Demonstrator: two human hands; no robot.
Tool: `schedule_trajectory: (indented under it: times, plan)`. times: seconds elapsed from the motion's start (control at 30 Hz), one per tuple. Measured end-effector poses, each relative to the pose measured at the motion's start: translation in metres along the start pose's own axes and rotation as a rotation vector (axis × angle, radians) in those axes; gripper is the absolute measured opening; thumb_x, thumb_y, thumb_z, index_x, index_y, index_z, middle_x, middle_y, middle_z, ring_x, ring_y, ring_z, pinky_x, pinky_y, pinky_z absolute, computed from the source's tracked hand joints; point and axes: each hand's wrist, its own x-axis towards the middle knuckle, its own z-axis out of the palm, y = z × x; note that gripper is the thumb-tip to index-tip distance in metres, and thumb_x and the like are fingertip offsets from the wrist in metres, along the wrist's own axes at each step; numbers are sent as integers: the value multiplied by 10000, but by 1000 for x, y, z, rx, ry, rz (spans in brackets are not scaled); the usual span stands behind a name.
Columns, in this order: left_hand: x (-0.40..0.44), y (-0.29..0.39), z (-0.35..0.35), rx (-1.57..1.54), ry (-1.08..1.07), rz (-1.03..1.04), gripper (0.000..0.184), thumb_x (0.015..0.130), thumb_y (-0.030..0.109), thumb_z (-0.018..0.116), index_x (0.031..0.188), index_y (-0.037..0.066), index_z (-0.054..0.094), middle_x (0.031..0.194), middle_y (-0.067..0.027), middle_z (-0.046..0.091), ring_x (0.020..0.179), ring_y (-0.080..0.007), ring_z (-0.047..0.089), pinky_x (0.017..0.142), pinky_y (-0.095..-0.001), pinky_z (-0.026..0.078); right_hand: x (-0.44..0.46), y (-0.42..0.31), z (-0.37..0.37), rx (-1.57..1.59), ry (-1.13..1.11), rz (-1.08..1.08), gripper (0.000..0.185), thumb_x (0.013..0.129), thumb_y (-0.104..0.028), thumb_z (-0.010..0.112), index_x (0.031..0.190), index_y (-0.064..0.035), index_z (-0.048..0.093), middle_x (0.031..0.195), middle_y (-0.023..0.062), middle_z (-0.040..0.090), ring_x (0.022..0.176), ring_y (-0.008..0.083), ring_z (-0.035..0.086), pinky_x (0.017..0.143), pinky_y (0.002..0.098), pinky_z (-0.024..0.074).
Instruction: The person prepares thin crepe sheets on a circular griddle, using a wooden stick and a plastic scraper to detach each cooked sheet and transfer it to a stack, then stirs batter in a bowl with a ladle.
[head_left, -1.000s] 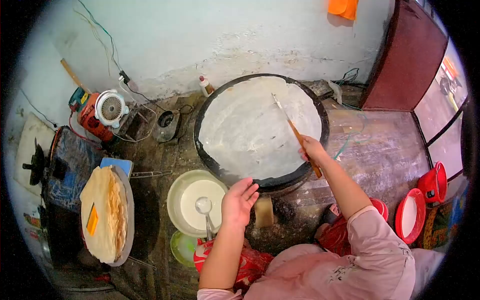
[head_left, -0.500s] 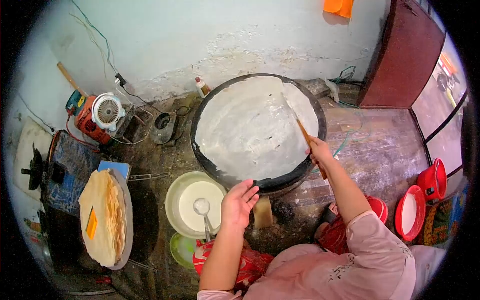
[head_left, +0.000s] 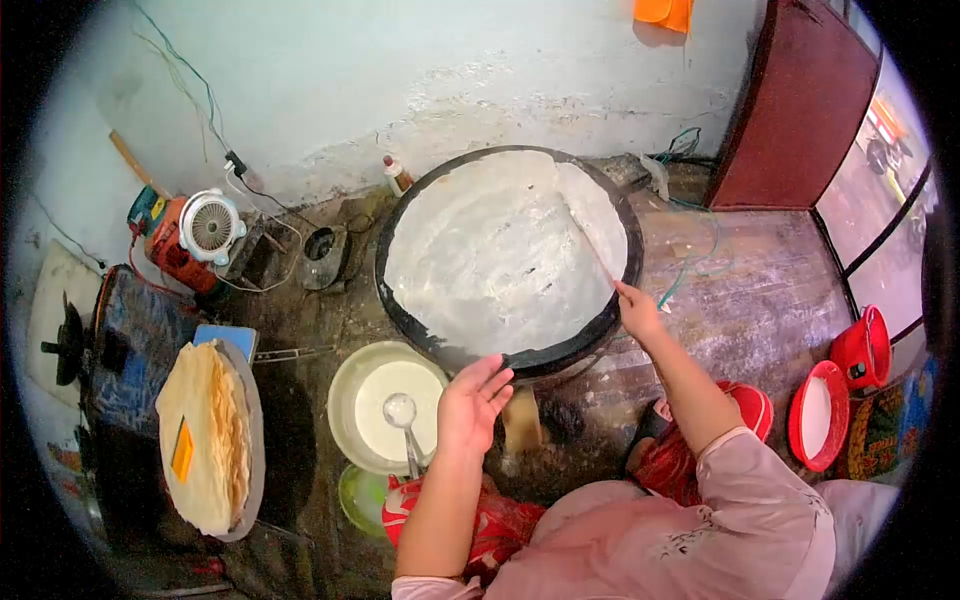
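Note:
A round black griddle (head_left: 385, 262) stands in front of me, most of its top under a thin pale layer of batter (head_left: 500, 250). My right hand (head_left: 640, 312) is closed around the end of a long thin wooden spreader (head_left: 597, 252), whose blade lies across the right side of the batter. At the griddle's near edge my left hand (head_left: 474, 402) is held palm up with fingers apart, holding nothing. Below and left of it sits a pale basin (head_left: 338, 400) of white batter with a metal ladle (head_left: 400, 410) resting in it.
A stack of thin flatbreads (head_left: 205, 430) lies at left, with an orange piece (head_left: 182, 452) on top. An electric blower (head_left: 210, 225) is by the wall. A green bowl (head_left: 360, 497) sits beside the basin. Red basin (head_left: 800, 420) and red bucket (head_left: 860, 345) stand at right.
My right hand has shifted slightly, and the spreader's handle is less visible beyond it. My left hand stays open at the griddle's near edge. The whole view has moved a little.

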Motion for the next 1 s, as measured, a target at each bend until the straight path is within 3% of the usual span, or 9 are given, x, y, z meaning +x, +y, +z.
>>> schedule_trajectory:
  times: [0.13,0.2,0.33,0.37,0.43,0.47,0.6,0.87,1.0]
  plan:
    - [-2,-6,0,37,-6,-10,326,806,131,538,1091,-28,524,1061,-124,567,955,-261,554,784,-355,464,-58,-39,-11,-97,-328,-138,340,877,-141,463,1211,-127,527,972,141,639,852,259,621,739,336,478]
    - [-4,-8,1,38,-31,-27,312,814,125,529,1086,-28,529,1059,-123,573,952,-260,557,786,-359,462,-79,-74,-28,92,-580,55,351,896,-119,445,1243,-138,502,855,99,636,757,178,599,680,312,480]
    - [-4,-13,0,68,-54,-41,307,825,116,513,1099,-22,525,1082,-117,572,954,-257,557,788,-362,459,-101,-80,-30,279,-663,247,356,931,-112,403,1282,-131,457,796,77,621,679,145,577,657,299,478]
    - [-6,-13,1,66,-51,-41,307,825,116,513,1099,-22,525,1082,-117,572,954,-257,557,788,-362,459,-107,-73,-28,278,-666,248,356,931,-112,403,1282,-131,457,796,77,621,679,145,577,657,299,478]
    - [-10,-12,5,86,-44,-50,308,825,119,518,1101,-17,527,1092,-117,570,953,-256,557,785,-358,458,-117,-51,-26,113,-535,-88,344,935,-126,401,1272,-106,463,800,81,628,669,154,591,663,303,479]
    - [-10,-12,4,96,-50,-52,306,822,122,526,1098,-12,532,1090,-118,573,954,-252,558,789,-357,455,-120,-53,-34,171,-567,106,337,930,-109,399,1258,-86,472,805,86,637,722,161,605,679,312,478]
    - [-11,-14,3,99,-42,-54,301,821,127,531,1091,-7,537,1083,-112,579,953,-245,559,796,-355,452,-134,-42,-51,101,-446,111,344,908,-64,411,1241,-94,491,817,99,634,775,173,613,700,318,474]
    - [-17,-16,2,111,-80,-66,288,822,141,536,1077,8,547,1079,-100,583,972,-242,558,817,-369,438,-149,-53,-35,-133,-313,-295,380,834,-64,492,1201,-154,527,896,200,608,792,384,572,696,428,466]
    - [-21,-15,5,111,-75,-42,285,825,148,530,1073,9,548,1074,-98,583,968,-237,561,818,-368,438,-140,-97,-30,-248,-514,8,377,863,-146,464,1228,-229,507,883,226,593,800,381,577,699,434,458]
